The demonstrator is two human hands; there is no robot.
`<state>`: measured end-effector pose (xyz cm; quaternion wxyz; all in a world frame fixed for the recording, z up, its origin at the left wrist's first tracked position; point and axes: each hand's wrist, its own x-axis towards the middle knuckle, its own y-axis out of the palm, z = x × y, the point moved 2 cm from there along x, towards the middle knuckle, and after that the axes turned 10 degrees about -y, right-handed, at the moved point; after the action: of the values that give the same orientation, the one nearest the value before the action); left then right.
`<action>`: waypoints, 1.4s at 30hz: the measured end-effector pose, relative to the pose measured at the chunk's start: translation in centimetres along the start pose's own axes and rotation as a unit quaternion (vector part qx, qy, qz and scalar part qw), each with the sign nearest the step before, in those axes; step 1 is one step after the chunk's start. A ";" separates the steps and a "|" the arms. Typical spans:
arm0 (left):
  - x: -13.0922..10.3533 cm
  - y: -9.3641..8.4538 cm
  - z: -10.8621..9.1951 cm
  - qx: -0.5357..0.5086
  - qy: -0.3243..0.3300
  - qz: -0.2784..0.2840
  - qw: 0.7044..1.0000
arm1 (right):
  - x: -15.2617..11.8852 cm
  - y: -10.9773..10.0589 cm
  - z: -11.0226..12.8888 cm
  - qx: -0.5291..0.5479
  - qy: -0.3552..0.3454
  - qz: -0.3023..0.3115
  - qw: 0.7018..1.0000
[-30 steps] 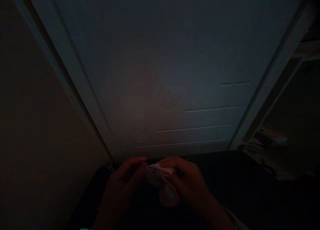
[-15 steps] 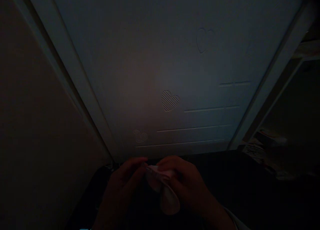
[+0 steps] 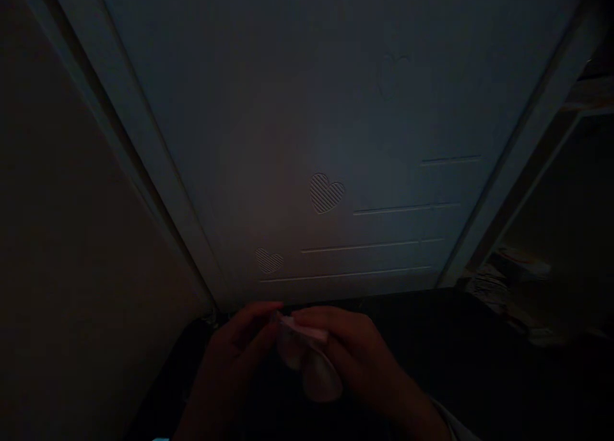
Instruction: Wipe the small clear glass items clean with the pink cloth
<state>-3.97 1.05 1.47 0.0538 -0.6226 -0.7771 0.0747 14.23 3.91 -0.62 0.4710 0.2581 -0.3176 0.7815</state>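
Note:
In the dim light, a small pale pink folded piece [image 3: 307, 331] is between my hands, with two rounded, paler lobes [image 3: 322, 378] hanging below it. It is too dark to tell its kind. My right hand [image 3: 352, 342] is closed on its right side, fingers over the top and thumb underneath. At its left end, my left hand [image 3: 242, 342] pinches the edge between thumb and forefinger. Both hands are low in the view, above a dark surface.
Ahead rises a pale panel [image 3: 268, 140] with grooved lines and a striped heart [image 3: 326, 193]. A plain wall [image 3: 71, 236] is on the left. To the right, dim items [image 3: 520, 265], perhaps papers, lie by a shelf-like frame. A dark surface [image 3: 422, 326] lies below.
My right fingers have shifted slightly left and flattened over the pink piece. The hanging lobes have moved a little up and left. My left hand stays nearly still.

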 end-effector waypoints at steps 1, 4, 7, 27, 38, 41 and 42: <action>0.0 0.0 0.0 -0.005 0.004 0.000 1.000 | 0.0 0.0 0.0 0.001 0.010 -0.001 1.000; 0.0 -0.2 -0.2 -0.015 0.011 -0.007 1.000 | 0.1 -0.1 0.2 0.015 0.047 0.005 0.999; 0.0 -0.1 -0.3 -0.020 0.011 0.005 1.000 | 0.1 -0.2 0.1 0.041 0.101 -0.003 0.994; 0.3 0.1 0.9 -0.002 0.018 0.005 1.000 | -0.1 0.3 -1.4 0.169 0.217 -0.037 0.961; 0.2 0.2 0.7 0.040 0.004 -0.016 0.999 | -0.1 0.1 -1.2 0.091 0.197 -0.023 0.976; 0.3 0.1 0.5 0.047 0.007 -0.025 0.999 | 0.0 0.0 -0.9 0.084 0.189 -0.022 0.978; 0.2 0.2 0.5 0.044 0.006 -0.025 0.999 | 0.0 -0.1 -0.9 0.084 0.189 -0.022 0.978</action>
<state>-3.93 1.30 0.96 0.0875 -0.6003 -0.7882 0.1040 14.18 4.59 -1.17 0.5160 0.1516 -0.1506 0.8295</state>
